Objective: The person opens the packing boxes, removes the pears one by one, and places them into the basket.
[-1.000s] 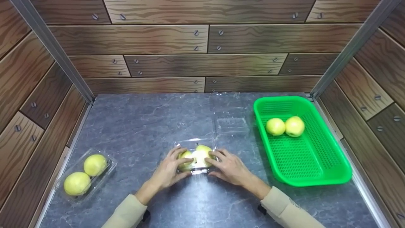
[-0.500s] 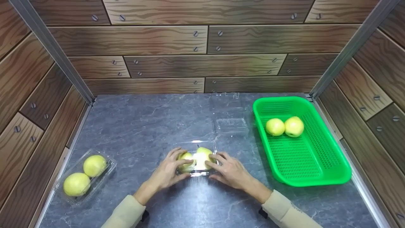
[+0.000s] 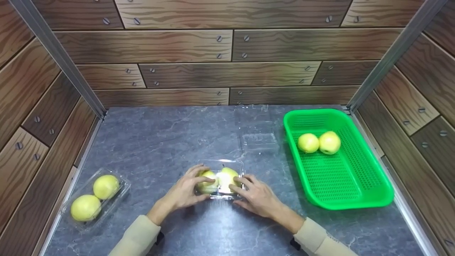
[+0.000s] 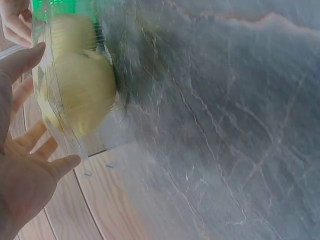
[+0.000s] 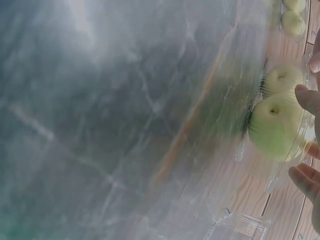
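Observation:
A clear plastic clamshell box (image 3: 237, 167) lies at the middle front of the table in the head view, its lid over two yellow-green pears (image 3: 207, 185). My left hand (image 3: 185, 188) grips its left end, thumb along the near edge and fingers over the top and far side. On the right end my right hand (image 3: 260, 198) holds it likewise, fingertips on the lid. Each wrist view shows thumb and fingers spanning the box's height beside the pears, seen through the plastic as a pear (image 4: 80, 92) on the left and a pear (image 5: 275, 129) on the right.
At the left front sits another clear box with two pears (image 3: 86, 208). A green plastic basket (image 3: 309, 193) stands on the right, holding two pears (image 3: 330, 143). Empty clear boxes (image 3: 259, 140) lie behind the hands, left of the basket. Wood-patterned walls (image 3: 185, 74) enclose the table.
My left hand has shifted slightly left on the box, and my right hand a little toward me. The box, the basket and the other pears stay in place.

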Demonstrator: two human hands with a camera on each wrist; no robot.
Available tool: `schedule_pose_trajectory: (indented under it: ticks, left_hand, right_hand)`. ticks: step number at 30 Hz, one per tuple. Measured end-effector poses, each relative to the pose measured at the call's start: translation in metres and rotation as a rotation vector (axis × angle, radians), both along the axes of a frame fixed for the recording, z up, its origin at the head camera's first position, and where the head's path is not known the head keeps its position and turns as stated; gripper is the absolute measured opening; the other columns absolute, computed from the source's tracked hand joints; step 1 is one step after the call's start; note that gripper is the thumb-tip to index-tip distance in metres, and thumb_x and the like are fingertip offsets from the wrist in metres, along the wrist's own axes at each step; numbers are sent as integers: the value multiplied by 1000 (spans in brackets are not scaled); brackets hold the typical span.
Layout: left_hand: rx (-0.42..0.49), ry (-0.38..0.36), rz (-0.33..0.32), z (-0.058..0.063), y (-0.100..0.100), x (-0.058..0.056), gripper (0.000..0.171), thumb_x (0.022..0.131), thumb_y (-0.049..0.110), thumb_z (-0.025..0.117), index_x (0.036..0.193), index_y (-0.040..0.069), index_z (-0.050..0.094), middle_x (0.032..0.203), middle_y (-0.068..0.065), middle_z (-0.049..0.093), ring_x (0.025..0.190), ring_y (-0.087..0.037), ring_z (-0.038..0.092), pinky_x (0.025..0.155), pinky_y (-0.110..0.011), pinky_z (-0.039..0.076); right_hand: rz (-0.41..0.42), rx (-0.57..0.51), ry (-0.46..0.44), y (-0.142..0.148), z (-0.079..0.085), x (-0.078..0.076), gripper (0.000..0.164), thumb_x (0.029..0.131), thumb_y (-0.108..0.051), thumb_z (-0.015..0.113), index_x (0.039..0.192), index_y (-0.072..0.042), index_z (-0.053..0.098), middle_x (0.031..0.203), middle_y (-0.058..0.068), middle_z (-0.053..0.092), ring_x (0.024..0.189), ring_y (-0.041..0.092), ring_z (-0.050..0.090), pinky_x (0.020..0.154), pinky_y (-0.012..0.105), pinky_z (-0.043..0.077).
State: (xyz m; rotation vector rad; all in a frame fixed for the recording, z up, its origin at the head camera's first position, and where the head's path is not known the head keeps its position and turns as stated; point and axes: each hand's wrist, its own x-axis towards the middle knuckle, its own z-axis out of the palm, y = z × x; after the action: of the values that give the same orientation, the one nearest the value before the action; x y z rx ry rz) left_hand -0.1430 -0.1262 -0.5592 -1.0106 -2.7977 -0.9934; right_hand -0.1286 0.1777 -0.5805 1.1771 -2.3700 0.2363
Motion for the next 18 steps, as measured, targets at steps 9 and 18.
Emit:
schedule_pose_trajectory:
  ticks: [9, 18]
  left_hand:
    - [25, -23, 40, 1, 1, 1, 56, 85, 25, 85, 137, 12, 67, 158, -16, 53, 154, -43, 40, 120, -72, 39]
    - [293, 104, 364, -12, 10, 22, 57, 86, 17, 84, 136, 0, 62, 144, -24, 62, 136, -45, 58, 116, -65, 49]
  right_hand:
    - [1, -1, 67, -2, -1, 4, 60, 79, -48, 89, 130, -22, 71, 131, 7, 68, 111, 24, 67, 74, 31, 67]
    - [75, 38, 6, 16, 12, -9, 60, 81, -50, 87, 131, -20, 70, 135, 8, 67, 119, 25, 67, 88, 35, 67]
